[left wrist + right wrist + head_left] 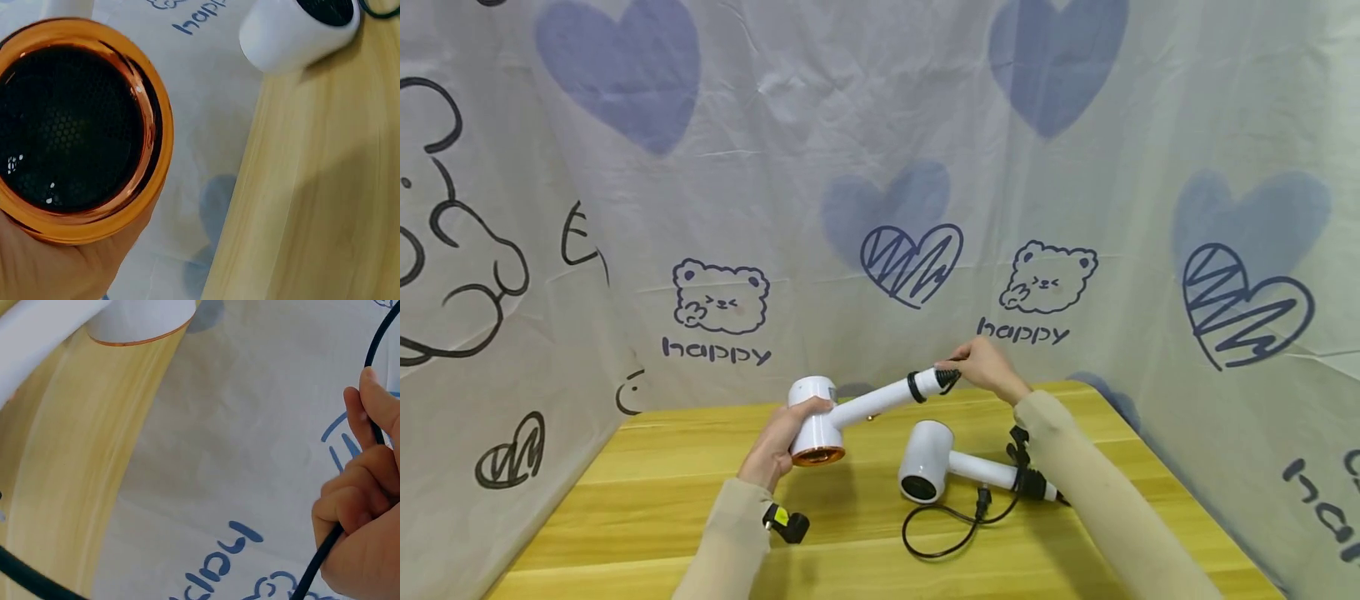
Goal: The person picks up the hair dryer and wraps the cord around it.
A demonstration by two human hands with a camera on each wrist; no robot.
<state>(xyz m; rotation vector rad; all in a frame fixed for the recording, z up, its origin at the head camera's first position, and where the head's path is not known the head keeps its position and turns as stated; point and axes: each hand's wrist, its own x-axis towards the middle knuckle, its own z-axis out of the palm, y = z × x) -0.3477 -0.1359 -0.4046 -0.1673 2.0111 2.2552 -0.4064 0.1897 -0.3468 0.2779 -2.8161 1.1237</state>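
My left hand grips the head of a white hair dryer above the table, its copper-rimmed opening facing down toward me. In the left wrist view that copper rim circles a dark honeycomb grille. The dryer's handle slants up to the right, with black cord wrapped round it near the end. At that end my right hand holds the black cord. The right wrist view shows the cord running through the curled fingers, with thumb and forefinger pinching it higher up.
A second white hair dryer lies on the wooden table, below my right forearm. Its black cord loops in front of it, with a plug by the handle. A printed fabric curtain stands behind the table and at both sides.
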